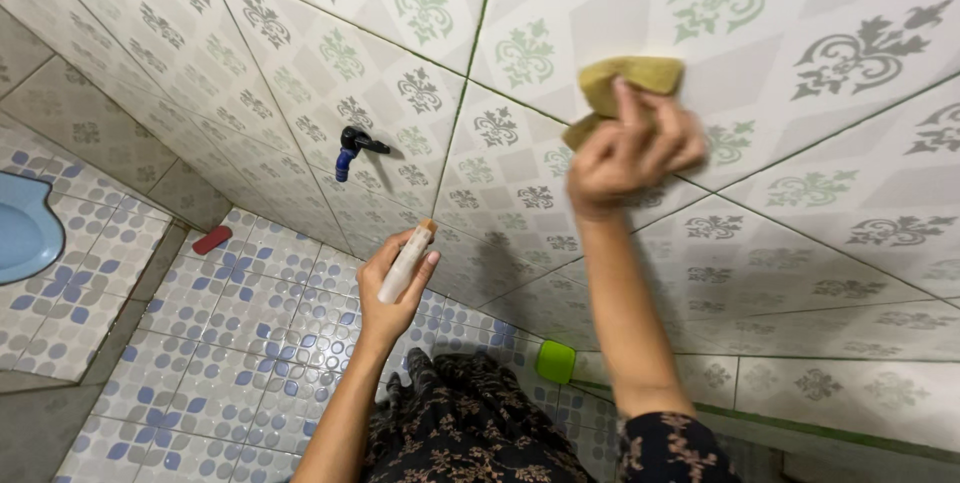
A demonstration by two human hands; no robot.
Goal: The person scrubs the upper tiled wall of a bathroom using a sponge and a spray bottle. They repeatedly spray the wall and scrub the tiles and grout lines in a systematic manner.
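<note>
Our right hand (630,148) pinches a soft yellow sponge (625,83) against the wall tile (800,33). Our left hand (392,283) wraps a light, likely slippery spray bottle (408,261) at mid-body.

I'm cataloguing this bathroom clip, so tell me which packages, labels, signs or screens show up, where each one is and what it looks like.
No signs, screens or readable labels in view.
Spray bottle: the only container, in the left hand, slim, whitish with an orange tip.
Sponge: no packaging, yellow-brown, pressed to the patterned wall tile by the right hand.
Green object: small, rounded, at the foot of the wall; too small to tell what it is.
</note>
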